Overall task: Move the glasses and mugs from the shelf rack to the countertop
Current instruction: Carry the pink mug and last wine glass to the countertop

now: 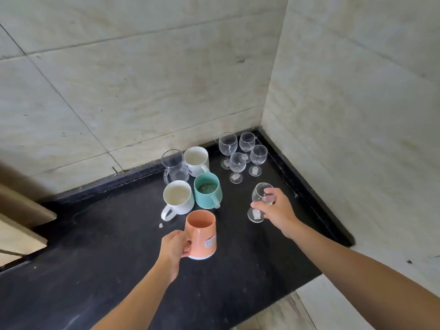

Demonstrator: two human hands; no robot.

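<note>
The left hand (176,246) was curled round the handle side of the orange mug (202,231), its fingers hiding the handle. The mug was upright low over the counter (107,270), just in front of the other mugs; whether its base touched could not be told. The right hand (277,210) pinched the wine glass (260,195) low on the bowl between thumb and fingers. That glass was tilted, with its foot near the counter, in front of the four glasses (238,163) in the corner.

The orange mug was smooth and slightly tapered, with a white base and a side sticker. The stemmed glasses were clear, with tags on their feet. A white mug (177,197), a teal mug (207,190), a second white mug (196,160) and a clear mug (175,166) stood bunched together. The counter was black and glossy with a raised edge; the walls (142,79) were pale veined tile.

Both bare forearms reached forward, the left from below centre, the right from the lower right.
</note>
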